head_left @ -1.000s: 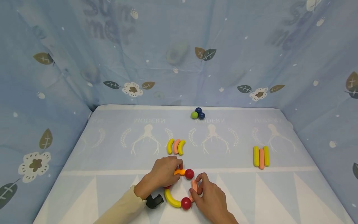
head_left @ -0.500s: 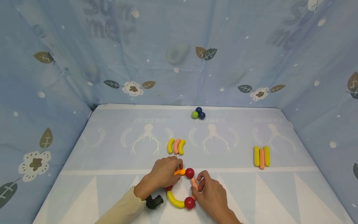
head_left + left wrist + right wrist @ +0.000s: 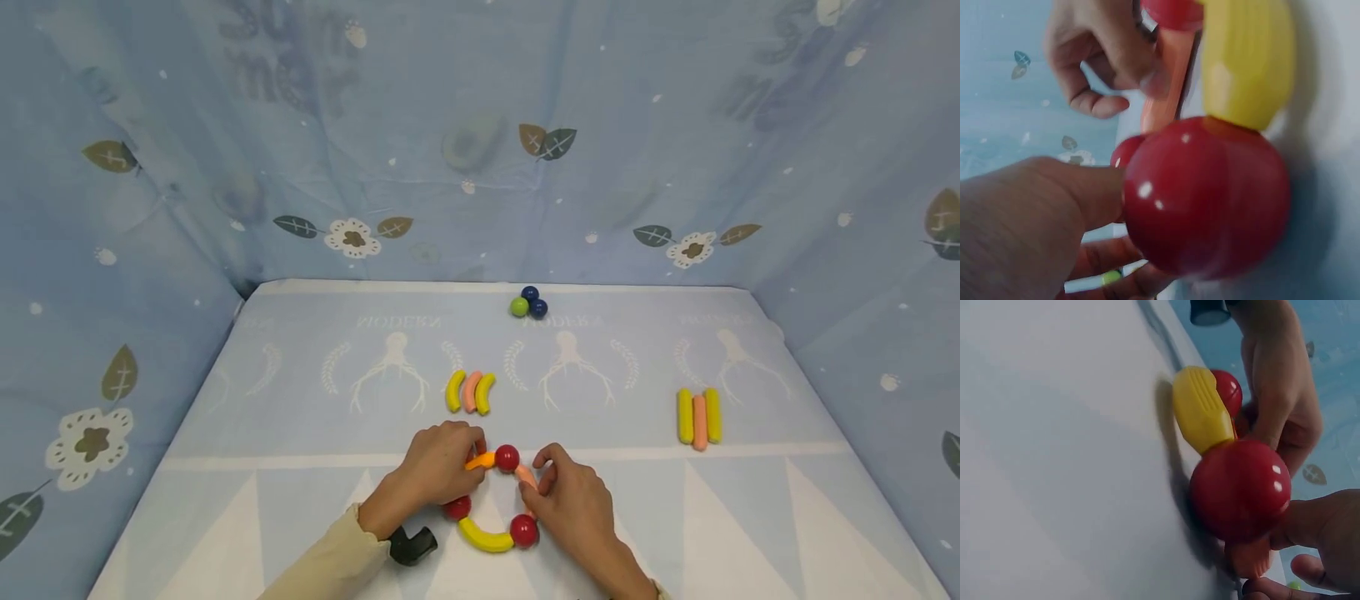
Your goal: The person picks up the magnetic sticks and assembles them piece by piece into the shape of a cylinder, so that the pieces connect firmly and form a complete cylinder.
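A ring of toy pieces lies in front of me in the head view: red balls (image 3: 524,531), a curved yellow rod (image 3: 486,537), a curved salmon rod (image 3: 528,477) and a curved orange rod (image 3: 482,461). My left hand (image 3: 444,462) grips the orange rod at the ring's upper left; part of that rod is hidden by the fingers. On the right side, my right hand (image 3: 572,500) pinches the salmon rod between thumb and fingers. A red ball (image 3: 1204,200) fills the middle of the left wrist view, beside the left thumb. The right wrist view shows the salmon rod's end (image 3: 1249,557) against another red ball (image 3: 1241,490).
Beyond the ring lie short curved yellow and salmon rods (image 3: 470,392). Straight yellow and salmon rods (image 3: 700,418) lie to the right. Green and dark blue balls (image 3: 529,303) sit near the back edge, before a blue patterned curtain (image 3: 480,217). A black device (image 3: 412,546) is at the left wrist.
My right hand has moved up and slightly right with the salmon rod. The lower red ball and the yellow rod's right end shifted right and up; the left hand stayed nearly still.
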`<action>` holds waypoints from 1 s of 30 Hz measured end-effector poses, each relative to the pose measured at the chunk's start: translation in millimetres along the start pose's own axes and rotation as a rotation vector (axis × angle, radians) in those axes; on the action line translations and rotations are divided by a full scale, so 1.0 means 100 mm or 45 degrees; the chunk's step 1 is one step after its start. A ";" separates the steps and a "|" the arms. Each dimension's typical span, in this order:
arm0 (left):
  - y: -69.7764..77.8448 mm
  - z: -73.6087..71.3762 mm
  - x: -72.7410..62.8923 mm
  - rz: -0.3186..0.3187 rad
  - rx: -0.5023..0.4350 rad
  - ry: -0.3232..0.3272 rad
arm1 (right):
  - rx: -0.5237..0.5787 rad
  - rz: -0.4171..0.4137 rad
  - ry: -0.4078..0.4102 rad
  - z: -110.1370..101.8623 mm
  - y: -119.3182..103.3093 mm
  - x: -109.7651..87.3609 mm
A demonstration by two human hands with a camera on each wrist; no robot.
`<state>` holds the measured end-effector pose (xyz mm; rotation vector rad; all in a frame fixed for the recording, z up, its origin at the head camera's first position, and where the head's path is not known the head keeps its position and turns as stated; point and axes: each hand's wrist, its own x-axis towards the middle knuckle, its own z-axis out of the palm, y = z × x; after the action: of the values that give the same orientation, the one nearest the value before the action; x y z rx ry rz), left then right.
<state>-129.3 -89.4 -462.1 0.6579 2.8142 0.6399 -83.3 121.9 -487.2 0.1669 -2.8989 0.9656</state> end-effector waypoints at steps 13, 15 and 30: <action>0.15 0.20 0.28 -0.144 -0.037 0.209 | -0.031 0.019 0.009 -0.14 0.21 0.41; 0.15 0.21 0.29 -0.148 -0.042 0.222 | -0.031 0.014 0.010 -0.14 0.22 0.41; 0.17 0.24 0.22 -0.169 -0.074 0.211 | -0.153 0.234 0.202 -0.68 0.72 0.51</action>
<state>-135.9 -56.8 -477.7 0.4215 2.9464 0.7808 -140.5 216.1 -469.5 -0.1787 -2.8506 0.7849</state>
